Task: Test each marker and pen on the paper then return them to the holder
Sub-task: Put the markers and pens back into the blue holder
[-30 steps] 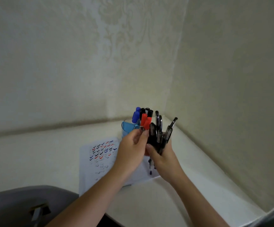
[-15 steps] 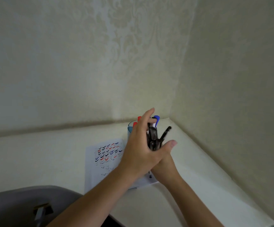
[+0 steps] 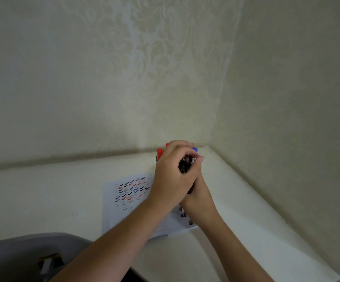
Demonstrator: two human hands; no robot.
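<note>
Pens [image 3: 186, 164] bundled upright: left hand [image 3: 172, 178] wraps their tops, right hand [image 3: 200, 199] grips the barrels, likely for joint return.

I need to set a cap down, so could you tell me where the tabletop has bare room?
Bare tabletop lies left of the paper and in the strip between the right forearm and the side wall. It is crowded at the corner, where the left hand and right hand grip the black pens by the markers.
</note>
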